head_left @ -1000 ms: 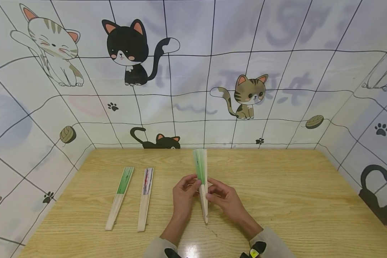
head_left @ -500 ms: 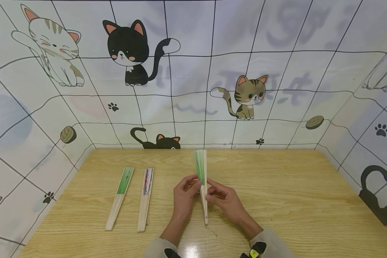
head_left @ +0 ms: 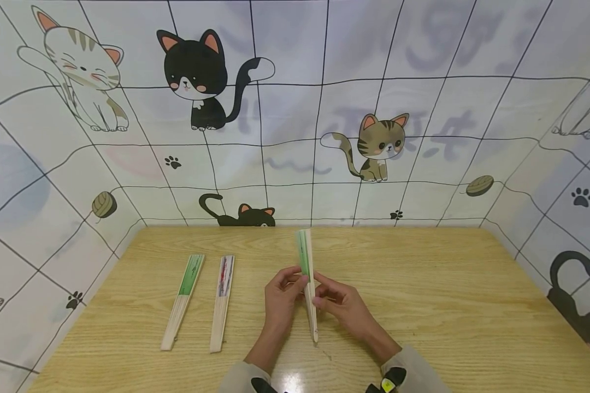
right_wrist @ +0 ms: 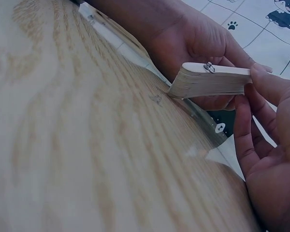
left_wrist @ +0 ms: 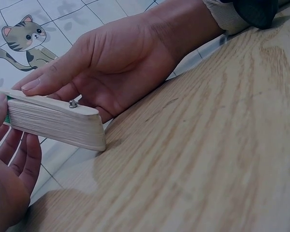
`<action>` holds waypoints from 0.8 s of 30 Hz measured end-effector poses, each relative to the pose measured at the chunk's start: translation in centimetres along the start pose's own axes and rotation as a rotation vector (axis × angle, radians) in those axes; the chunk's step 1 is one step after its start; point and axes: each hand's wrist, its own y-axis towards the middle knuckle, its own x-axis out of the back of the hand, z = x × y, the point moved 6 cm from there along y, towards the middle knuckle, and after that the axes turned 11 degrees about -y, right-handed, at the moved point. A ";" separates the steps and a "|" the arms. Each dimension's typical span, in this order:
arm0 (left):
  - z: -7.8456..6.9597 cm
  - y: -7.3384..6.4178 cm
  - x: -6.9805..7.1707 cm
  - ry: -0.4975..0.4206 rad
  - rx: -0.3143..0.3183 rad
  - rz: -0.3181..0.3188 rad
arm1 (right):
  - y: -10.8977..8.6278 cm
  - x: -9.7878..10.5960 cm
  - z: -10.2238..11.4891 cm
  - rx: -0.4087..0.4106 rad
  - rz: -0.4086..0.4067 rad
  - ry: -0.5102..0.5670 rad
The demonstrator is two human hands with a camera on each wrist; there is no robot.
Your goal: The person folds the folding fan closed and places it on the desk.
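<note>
A folding fan [head_left: 305, 254] with green leaf and pale wooden ribs stands nearly folded between the two hands, its pivot end towards the person. The left hand [head_left: 281, 300] pinches it from the left, thumb on the near face. From the other side, the right hand [head_left: 344, 305] grips its edge between thumb and fingers. In the left wrist view, the stacked ribs [left_wrist: 53, 118] lie close together, with a metal pivot [left_wrist: 73, 103] near the rounded end. The right wrist view shows that end of the fan [right_wrist: 212, 82] low over the tabletop; its green part is hidden there.
Left of the hands, two folded fans lie on the wooden table [head_left: 447, 295]: one green-topped fan [head_left: 183, 303] and one fan with a grey and red pattern [head_left: 222, 303]. A cat-printed cloth [head_left: 295, 109] walls the table at the back and sides.
The fan has become narrower as its ribs came together. Its right edge has shifted left, the right hand following slightly, while the left hand stays nearly still.
</note>
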 end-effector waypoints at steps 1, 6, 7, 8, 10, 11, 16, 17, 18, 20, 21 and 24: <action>0.0 0.0 0.0 0.000 0.001 0.003 | 0.0 0.0 0.0 0.005 0.001 -0.001; -0.1 -0.1 -0.1 0.016 0.012 0.006 | 0.2 -0.1 -0.9 0.017 0.000 0.008; -0.1 -0.1 -0.1 0.018 0.015 0.005 | 0.3 -0.2 -1.2 0.018 -0.003 0.009; -0.2 -0.1 -0.1 0.019 0.016 0.001 | 0.4 -0.2 -1.7 0.015 -0.006 0.011; -0.2 -0.1 -0.1 0.023 0.016 -0.007 | 0.5 -0.2 -2.4 0.008 -0.017 0.012; -0.2 -0.1 0.0 0.026 0.016 -0.012 | 0.5 -0.2 -2.8 0.002 -0.025 0.018; -0.1 -0.1 0.1 0.066 0.007 -0.030 | 0.5 0.0 -3.3 0.014 -0.070 0.065; -0.1 0.0 0.1 0.075 0.006 -0.028 | 0.5 0.1 -3.3 0.020 -0.082 0.078; 0.0 0.0 0.1 0.082 0.005 -0.024 | 0.5 0.1 -3.3 0.031 -0.091 0.087; 0.0 0.0 0.1 0.090 0.007 -0.016 | 0.4 0.3 -3.3 0.047 -0.106 0.102; 0.1 0.0 0.1 0.094 0.010 -0.014 | 0.4 0.3 -3.2 0.057 -0.111 0.102; 0.1 0.0 0.1 0.111 0.020 -0.020 | 0.4 0.4 -3.1 0.083 -0.117 0.092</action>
